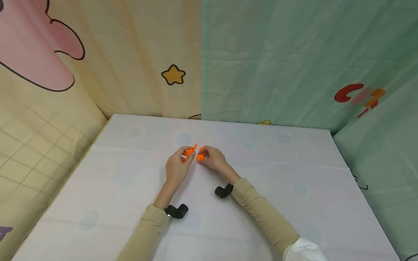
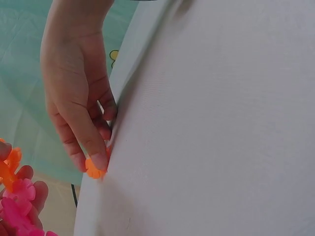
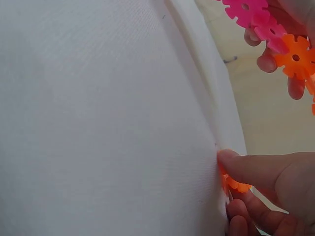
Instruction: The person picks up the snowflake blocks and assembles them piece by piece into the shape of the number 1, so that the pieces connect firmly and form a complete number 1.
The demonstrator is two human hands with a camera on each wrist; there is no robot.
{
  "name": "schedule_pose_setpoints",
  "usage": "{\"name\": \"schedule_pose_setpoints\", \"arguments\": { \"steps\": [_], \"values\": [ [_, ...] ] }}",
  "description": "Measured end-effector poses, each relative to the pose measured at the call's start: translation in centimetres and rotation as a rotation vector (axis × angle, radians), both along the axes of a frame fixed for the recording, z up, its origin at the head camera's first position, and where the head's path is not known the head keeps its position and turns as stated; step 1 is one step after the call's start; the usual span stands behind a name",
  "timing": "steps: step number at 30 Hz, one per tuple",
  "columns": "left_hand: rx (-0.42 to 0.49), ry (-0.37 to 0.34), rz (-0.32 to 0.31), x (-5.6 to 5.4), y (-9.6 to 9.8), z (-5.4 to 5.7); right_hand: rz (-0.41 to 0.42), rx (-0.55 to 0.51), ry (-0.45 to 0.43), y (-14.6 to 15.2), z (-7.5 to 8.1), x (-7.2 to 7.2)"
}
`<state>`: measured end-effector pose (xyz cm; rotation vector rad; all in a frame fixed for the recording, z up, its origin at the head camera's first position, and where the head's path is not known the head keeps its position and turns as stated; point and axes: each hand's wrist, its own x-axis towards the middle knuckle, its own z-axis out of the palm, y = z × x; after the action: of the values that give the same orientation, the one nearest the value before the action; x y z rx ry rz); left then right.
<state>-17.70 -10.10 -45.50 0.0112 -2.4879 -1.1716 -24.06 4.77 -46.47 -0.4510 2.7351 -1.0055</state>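
Note:
My left hand holds a small chain of notched plastic snowflake discs near the middle of the table. In the right wrist view an orange snowflake disc joins pink snowflake discs, with fingers behind them. From the head view only orange shows at this hand; the pink part is hidden. Close by on the right, my right hand pinches a separate orange snowflake disc between thumb and fingers. A small gap separates the two orange pieces in the head view.
Both hands are above a table with a white cloth. Printed curtains hang behind its far edge and along the sides. Each wrist wears a black camera mount.

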Motion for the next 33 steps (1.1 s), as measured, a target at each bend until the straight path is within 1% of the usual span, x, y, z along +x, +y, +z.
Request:
{"name": "schedule_pose_setpoints", "arguments": {
  "steps": [7,11,14,19,24,27,30,33],
  "values": [
    [-0.001,-0.001,-0.007,0.1,0.3,0.0,0.031,-0.098,-0.033,0.8,0.0,0.2],
    [0.003,0.004,-0.027,0.1,0.5,0.0,0.029,-0.114,-0.044,1.4,-0.1,0.2],
    [0.008,-0.011,-0.045,0.1,0.8,0.0,0.019,-0.118,-0.043,1.9,-0.1,0.4],
    [0.026,-0.05,-0.077,0.1,1.4,0.1,-0.026,-0.158,-0.025,2.8,0.3,0.6],
    [0.027,-0.057,-0.111,0.1,2.0,0.1,-0.072,-0.239,0.006,3.7,0.8,0.8],
    [0.021,-0.063,-0.124,0.0,2.3,0.1,-0.096,-0.287,0.041,4.1,1.3,1.0],
    [0.026,-0.073,-0.14,0.0,2.7,0.0,-0.131,-0.318,0.073,4.5,1.6,1.1],
    [0.051,-0.087,-0.169,0.0,3.0,0.0,-0.169,-0.343,0.094,4.8,2.0,1.3]
  ]
}}
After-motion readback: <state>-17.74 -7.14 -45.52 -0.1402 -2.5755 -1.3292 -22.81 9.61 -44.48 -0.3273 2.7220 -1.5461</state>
